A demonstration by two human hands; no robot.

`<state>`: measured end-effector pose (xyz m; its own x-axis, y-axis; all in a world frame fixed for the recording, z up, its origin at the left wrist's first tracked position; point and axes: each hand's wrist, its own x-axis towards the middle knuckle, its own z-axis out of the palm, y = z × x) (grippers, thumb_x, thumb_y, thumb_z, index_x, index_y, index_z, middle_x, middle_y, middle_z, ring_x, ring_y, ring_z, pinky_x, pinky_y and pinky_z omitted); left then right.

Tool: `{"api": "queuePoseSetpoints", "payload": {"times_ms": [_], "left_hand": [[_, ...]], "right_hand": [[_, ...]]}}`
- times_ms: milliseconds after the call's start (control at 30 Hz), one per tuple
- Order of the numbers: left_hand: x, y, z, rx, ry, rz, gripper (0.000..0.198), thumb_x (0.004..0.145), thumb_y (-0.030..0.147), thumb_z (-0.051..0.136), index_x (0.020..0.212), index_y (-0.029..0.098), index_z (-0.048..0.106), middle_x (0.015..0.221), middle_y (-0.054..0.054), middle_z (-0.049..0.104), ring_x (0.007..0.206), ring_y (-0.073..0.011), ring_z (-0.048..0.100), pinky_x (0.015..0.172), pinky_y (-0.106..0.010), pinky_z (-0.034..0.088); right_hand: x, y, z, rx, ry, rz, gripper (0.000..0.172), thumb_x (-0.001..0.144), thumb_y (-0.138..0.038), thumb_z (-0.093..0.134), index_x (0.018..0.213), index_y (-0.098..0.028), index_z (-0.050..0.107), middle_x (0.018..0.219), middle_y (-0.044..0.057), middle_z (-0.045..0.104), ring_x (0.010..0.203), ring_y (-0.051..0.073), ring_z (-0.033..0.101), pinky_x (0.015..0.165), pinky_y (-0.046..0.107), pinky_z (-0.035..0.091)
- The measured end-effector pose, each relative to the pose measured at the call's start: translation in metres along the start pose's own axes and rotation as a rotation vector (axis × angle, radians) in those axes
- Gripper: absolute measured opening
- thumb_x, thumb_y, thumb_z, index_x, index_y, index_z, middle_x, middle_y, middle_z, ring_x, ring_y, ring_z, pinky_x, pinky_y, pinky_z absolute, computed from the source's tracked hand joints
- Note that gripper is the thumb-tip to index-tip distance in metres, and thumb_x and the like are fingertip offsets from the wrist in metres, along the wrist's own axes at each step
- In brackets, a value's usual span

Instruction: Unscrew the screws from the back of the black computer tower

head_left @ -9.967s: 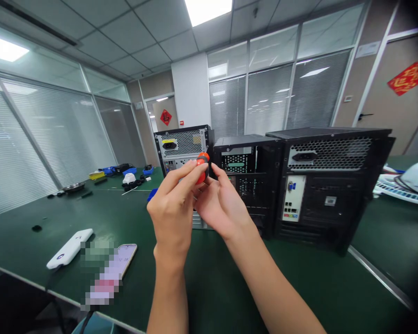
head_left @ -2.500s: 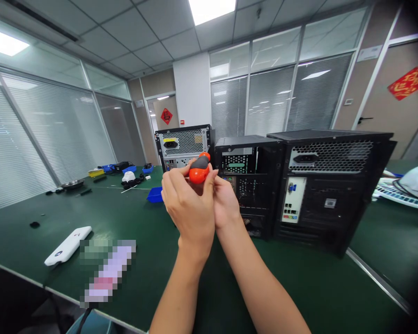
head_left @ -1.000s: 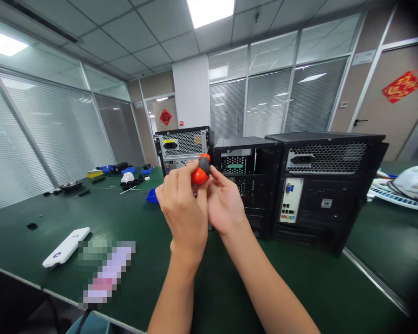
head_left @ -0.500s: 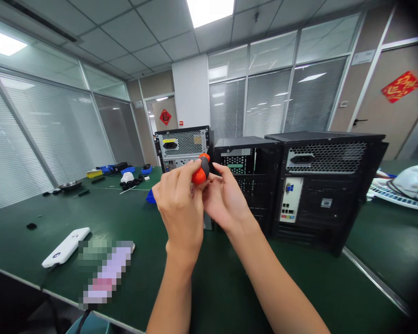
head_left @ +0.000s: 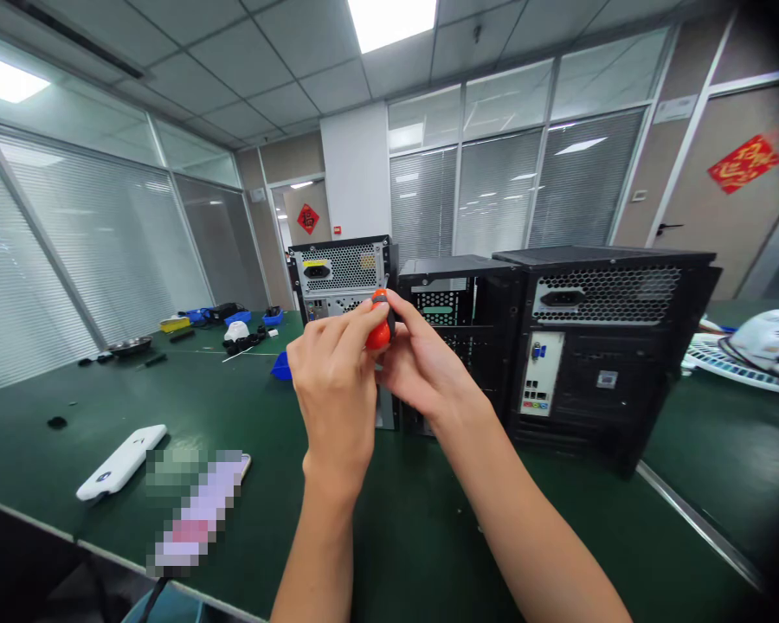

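An orange-and-black screwdriver handle (head_left: 379, 332) points away from me, its shaft hidden behind my hands. My left hand (head_left: 332, 372) is closed round the handle from the left, its thumb lying on it. From the right, my right hand (head_left: 421, 359) pinches the same handle with its fingertips; its lower fingers are curled and partly hidden. Directly behind both hands stands a computer case (head_left: 338, 268) with its back panel and power socket facing me. Whether the screwdriver's tip touches this case cannot be seen.
To the right stand an opened black case (head_left: 458, 264) and a larger black case (head_left: 610, 346). A white power bank (head_left: 122, 463) and a blurred-out phone (head_left: 217, 493) lie at left front. Blue trays (head_left: 237, 317) are farther back; a white helmet (head_left: 775, 342) rests far right.
My right fingertips have moved up onto the handle, and the handle has turned a little. My left hand has shifted slightly. The cases have not moved.
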<state>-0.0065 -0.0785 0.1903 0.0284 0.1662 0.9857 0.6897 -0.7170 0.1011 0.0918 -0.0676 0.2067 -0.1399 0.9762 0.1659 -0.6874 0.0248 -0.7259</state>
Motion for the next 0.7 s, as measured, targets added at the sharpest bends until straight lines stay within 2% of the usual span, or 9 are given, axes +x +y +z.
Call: {"api": "queuePoseSetpoints", "payload": {"times_ms": [133,300,700], "left_hand": [[0.0001,-0.0009,-0.0020,-0.013,-0.033,0.005,0.035,0.079,0.005,0.057,0.104,0.028,0.063,0.108,0.001,0.069,0.094,-0.0176,0.060,0.080,-0.035,0.042],[0.0001,-0.0022,-0.0030,-0.029,-0.036,0.002,0.032,0.079,0.008,0.060,0.103,0.028,0.063,0.108,0.001,0.069,0.094,-0.0179,0.060,0.080,-0.035,0.043],[-0.0006,-0.0012,-0.0040,-0.028,-0.068,0.010,0.035,0.080,0.005,0.056,0.106,0.028,0.063,0.112,0.001,0.067,0.097,-0.0184,0.058,0.080,-0.034,0.044]], "right_hand": [[0.0015,-0.0008,-0.0005,-0.007,0.012,0.005,0.027,0.074,-0.045,0.065,0.066,-0.019,0.062,0.051,-0.005,0.057,0.051,0.009,0.049,0.057,0.025,0.037],[0.0029,-0.0007,0.0001,0.018,-0.001,0.016,0.022,0.080,-0.038,0.058,0.068,-0.020,0.061,0.053,-0.005,0.059,0.048,0.009,0.049,0.055,0.025,0.036],[0.0041,-0.0025,-0.0005,0.107,-0.057,0.001,0.015,0.084,-0.028,0.055,0.073,-0.020,0.061,0.058,-0.006,0.061,0.050,0.008,0.049,0.053,0.025,0.033]]}}
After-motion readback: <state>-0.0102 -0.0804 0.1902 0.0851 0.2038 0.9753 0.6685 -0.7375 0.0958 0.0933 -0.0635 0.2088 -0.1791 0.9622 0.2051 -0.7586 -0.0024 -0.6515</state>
